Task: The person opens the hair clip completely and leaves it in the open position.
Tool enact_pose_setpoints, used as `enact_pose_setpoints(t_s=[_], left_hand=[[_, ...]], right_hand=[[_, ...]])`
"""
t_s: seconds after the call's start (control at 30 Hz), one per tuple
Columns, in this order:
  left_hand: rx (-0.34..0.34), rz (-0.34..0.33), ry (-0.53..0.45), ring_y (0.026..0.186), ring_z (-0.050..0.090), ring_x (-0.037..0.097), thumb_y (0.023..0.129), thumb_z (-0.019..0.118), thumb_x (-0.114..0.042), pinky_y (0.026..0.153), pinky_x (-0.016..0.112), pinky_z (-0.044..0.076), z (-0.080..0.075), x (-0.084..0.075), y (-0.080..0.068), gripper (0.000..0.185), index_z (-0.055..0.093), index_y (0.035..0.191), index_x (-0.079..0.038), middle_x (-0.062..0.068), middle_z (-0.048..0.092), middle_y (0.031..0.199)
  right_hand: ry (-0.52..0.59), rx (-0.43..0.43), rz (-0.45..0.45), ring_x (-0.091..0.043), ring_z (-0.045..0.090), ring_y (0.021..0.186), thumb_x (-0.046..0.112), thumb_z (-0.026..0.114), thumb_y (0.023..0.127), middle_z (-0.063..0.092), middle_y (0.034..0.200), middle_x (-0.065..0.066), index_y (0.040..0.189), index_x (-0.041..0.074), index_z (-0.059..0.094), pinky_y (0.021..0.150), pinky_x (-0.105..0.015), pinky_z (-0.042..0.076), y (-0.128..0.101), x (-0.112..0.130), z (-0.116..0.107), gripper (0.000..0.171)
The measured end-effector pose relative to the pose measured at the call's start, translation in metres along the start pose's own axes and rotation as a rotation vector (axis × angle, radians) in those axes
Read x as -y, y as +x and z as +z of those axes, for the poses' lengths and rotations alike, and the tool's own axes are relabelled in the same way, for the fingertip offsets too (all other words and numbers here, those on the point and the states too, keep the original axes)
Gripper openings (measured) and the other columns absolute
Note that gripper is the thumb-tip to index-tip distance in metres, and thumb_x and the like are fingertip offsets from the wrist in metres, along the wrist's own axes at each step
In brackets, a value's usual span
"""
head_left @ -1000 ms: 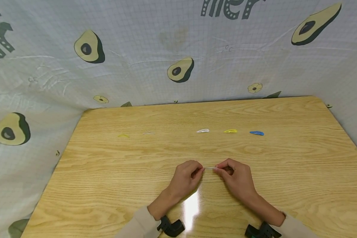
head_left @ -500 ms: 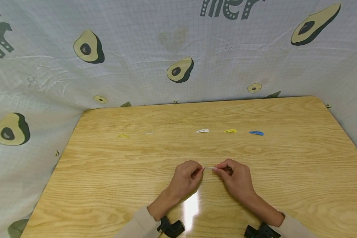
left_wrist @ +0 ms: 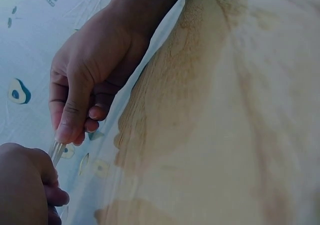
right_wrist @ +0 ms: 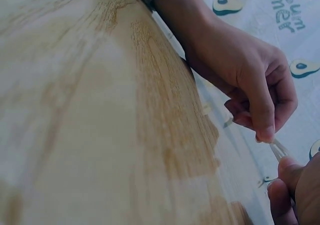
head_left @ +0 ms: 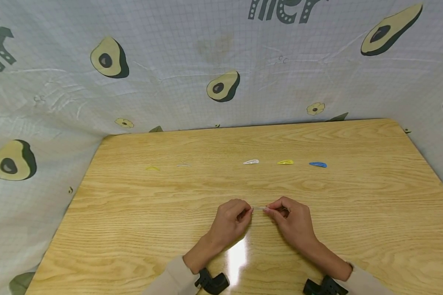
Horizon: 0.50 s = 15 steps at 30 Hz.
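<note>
Your left hand (head_left: 230, 221) and right hand (head_left: 291, 221) pinch opposite ends of a clear hair clip (head_left: 259, 208), lower centre above the surface (head_left: 133, 213).

Makeshift booth: table (head_left: 354, 229), avocado-print cloth (head_left: 170, 82)

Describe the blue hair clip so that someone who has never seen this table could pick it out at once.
On the wooden table, beyond the two hands, three hair clips lie in a short row right of centre. The blue hair clip is the rightmost, next to the yellow clip and farthest from the white clip; it is the only blue one.
</note>
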State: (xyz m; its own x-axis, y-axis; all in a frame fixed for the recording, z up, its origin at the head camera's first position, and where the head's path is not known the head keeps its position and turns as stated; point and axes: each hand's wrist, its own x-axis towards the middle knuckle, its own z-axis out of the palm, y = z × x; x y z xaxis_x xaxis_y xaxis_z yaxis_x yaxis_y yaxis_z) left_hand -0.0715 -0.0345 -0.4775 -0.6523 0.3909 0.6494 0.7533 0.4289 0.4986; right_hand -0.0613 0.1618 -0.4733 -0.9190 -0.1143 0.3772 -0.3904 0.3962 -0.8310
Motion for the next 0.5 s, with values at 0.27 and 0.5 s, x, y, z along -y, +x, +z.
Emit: enact_pose_setpoints(t_s=[0.27, 0.5], left_hand=[[0.013, 0.025, -0.003, 0.058, 0.045, 0.003, 0.078, 0.067, 0.007, 0.055, 0.01, 0.038, 0.003, -0.0065, -0.0003, 0.017, 0.06, 0.075, -0.008, -0.003, 0.052, 0.064], [0.024, -0.024, -0.021, 0.057, 0.045, 0.003, 0.08, 0.066, 0.006, 0.055, 0.01, 0.037, 0.003, -0.0091, 0.0001, 0.016, 0.06, 0.074, -0.008, -0.003, 0.052, 0.063]], right_hand=[[0.001, -0.027, -0.023, -0.004, 0.059, 0.052, 0.001, 0.08, 0.075, 0.069, 0.075, 0.004, 0.076, 0.013, 0.067, 0.046, -0.019, 0.046, 0.0007, -0.0013, 0.0006, 0.017], [0.002, -0.029, -0.002, -0.004, 0.058, 0.051, 0.001, 0.08, 0.074, 0.069, 0.075, 0.004, 0.076, 0.013, 0.068, 0.045, -0.019, 0.046, 0.001, -0.0001, 0.0001, 0.017]])
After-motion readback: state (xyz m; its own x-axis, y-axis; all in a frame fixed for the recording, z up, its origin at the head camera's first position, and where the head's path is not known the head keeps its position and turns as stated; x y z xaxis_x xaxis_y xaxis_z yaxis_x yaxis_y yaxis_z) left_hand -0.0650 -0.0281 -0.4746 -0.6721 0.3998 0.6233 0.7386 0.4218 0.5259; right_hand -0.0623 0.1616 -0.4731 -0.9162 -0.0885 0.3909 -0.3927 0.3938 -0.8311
